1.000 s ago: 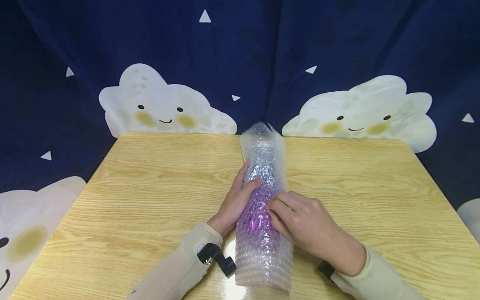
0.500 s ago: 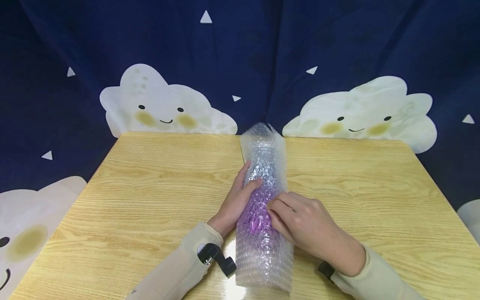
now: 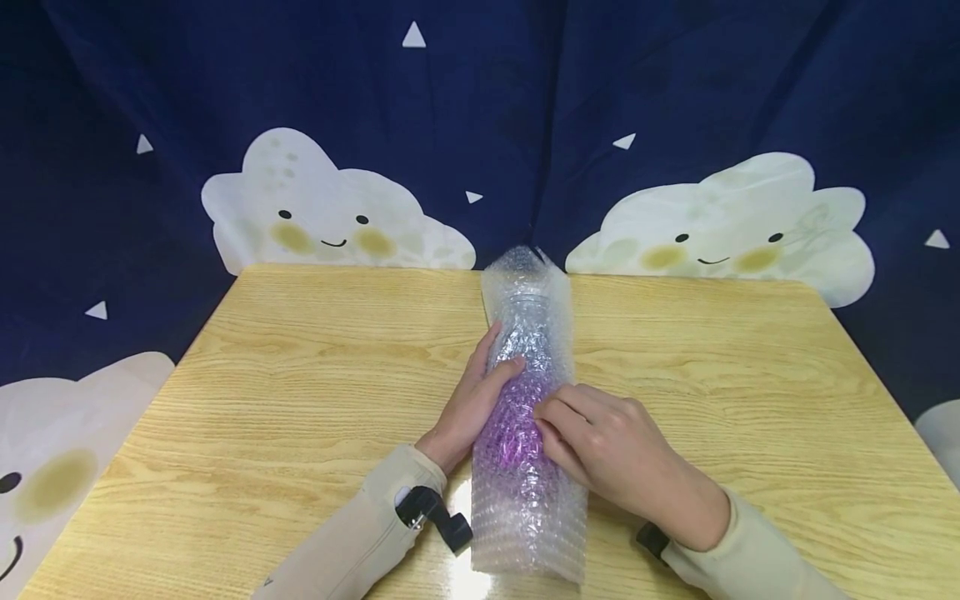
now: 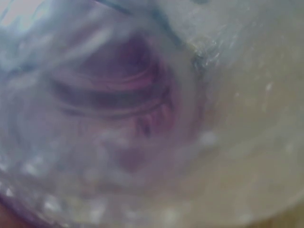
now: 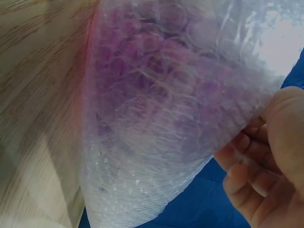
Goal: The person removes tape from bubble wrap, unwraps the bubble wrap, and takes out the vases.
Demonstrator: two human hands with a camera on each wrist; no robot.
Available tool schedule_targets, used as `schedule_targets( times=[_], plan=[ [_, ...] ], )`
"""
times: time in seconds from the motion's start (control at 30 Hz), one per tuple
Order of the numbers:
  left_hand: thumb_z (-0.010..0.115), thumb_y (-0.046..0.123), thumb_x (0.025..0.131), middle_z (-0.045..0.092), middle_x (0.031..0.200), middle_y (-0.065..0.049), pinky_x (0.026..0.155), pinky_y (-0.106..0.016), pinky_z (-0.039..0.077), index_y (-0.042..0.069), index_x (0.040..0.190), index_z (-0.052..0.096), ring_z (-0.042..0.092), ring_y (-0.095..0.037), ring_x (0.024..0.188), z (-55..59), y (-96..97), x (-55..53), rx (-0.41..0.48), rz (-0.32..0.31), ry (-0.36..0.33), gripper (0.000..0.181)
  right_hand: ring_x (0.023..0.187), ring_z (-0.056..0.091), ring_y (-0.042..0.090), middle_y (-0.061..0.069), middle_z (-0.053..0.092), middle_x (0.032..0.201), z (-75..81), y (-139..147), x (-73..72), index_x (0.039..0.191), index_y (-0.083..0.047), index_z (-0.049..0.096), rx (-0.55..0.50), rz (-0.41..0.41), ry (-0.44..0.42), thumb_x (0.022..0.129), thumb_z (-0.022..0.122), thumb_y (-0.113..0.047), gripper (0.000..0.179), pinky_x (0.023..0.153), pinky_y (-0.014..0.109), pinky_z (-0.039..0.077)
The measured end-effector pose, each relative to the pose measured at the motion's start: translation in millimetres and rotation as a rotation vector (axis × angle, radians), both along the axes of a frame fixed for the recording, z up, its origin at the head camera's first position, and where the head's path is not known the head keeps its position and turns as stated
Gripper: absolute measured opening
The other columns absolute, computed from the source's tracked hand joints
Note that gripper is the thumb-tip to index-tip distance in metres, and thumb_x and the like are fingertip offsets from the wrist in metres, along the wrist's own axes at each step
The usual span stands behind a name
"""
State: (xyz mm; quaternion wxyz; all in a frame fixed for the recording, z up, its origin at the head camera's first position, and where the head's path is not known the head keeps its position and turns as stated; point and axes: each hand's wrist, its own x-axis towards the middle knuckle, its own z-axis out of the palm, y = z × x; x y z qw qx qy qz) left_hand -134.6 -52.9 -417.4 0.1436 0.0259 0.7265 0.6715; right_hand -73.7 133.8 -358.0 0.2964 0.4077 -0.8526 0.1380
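Note:
A long roll of clear bubble wrap (image 3: 528, 533) stands or lies at the middle of the table in the head view; I cannot tell which. Inside it shows a bottle-shaped thing (image 3: 513, 442), purple low down and pale blue-grey toward its narrower top. My left hand (image 3: 468, 408) holds the roll from the left, thumb across its front. From the right, my right hand (image 3: 600, 433) pinches the wrap with thumb and fingers. In the right wrist view, curled fingers (image 5: 247, 185) meet the wrap's edge. Blurred wrap over a round purple base (image 4: 118, 85) fills the left wrist view.
The wood-grain table (image 3: 300, 375) extends to both sides of the roll. Behind it hangs a dark blue cloth (image 3: 480, 108) printed with clouds and white triangles. Black wrist mounts (image 3: 435, 517) sit at both sleeves, the left one close to the roll.

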Motion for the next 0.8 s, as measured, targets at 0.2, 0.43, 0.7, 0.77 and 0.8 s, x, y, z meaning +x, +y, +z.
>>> schedule_targets(
  times=[0.2,0.43,0.7,0.77,0.8],
  plan=[
    [0.059,0.057,0.096,0.011,0.176,0.009,0.133,-0.060,0.007,0.051,0.161,0.016,0.011,-0.021,0.164,0.2,-0.2,0.0,0.004,-0.001,-0.005,0.078,0.075,0.071,0.011,-0.001,0.075,0.087,-1.2,0.4,0.0,0.092,-0.013,0.073,0.001,-0.001,-0.017,0.097,0.062,-0.023,0.017,0.062,0.023,0.061],
    [0.058,0.059,0.096,0.010,0.176,0.008,0.132,-0.062,0.006,0.051,0.161,0.015,0.010,-0.022,0.164,0.1,-0.6,-0.4,-0.009,-0.006,-0.003,0.078,0.070,0.068,0.010,-0.001,0.073,0.082,-4.5,1.4,-2.9,0.089,-0.012,0.072,-0.025,0.028,0.010,0.100,0.057,-0.022,0.021,0.058,0.022,0.059],
    [0.058,0.058,0.097,0.009,0.176,0.007,0.132,-0.062,0.006,0.050,0.162,0.015,0.009,-0.022,0.164,0.2,-0.5,-0.2,-0.004,-0.008,0.001,0.078,0.069,0.066,0.009,-0.002,0.072,0.081,-5.3,1.6,-3.7,0.088,-0.012,0.072,-0.040,0.043,-0.002,0.100,0.057,-0.022,0.021,0.058,0.021,0.058],
    [0.058,0.058,0.097,0.009,0.176,0.007,0.132,-0.062,0.006,0.050,0.162,0.015,0.010,-0.022,0.164,0.4,-0.4,-0.3,-0.006,-0.007,0.001,0.078,0.070,0.066,0.010,-0.002,0.072,0.081,-5.3,1.9,-3.6,0.088,-0.012,0.071,-0.037,0.043,-0.004,0.101,0.056,-0.022,0.022,0.058,0.022,0.059],
    [0.058,0.058,0.097,0.010,0.176,0.007,0.132,-0.062,0.006,0.050,0.162,0.015,0.010,-0.022,0.164,0.4,-0.3,-0.3,-0.007,-0.006,0.001,0.078,0.070,0.066,0.010,-0.002,0.071,0.082,-5.4,2.2,-3.6,0.089,-0.012,0.071,-0.037,0.043,-0.004,0.101,0.055,-0.023,0.023,0.059,0.022,0.059]
  ],
)
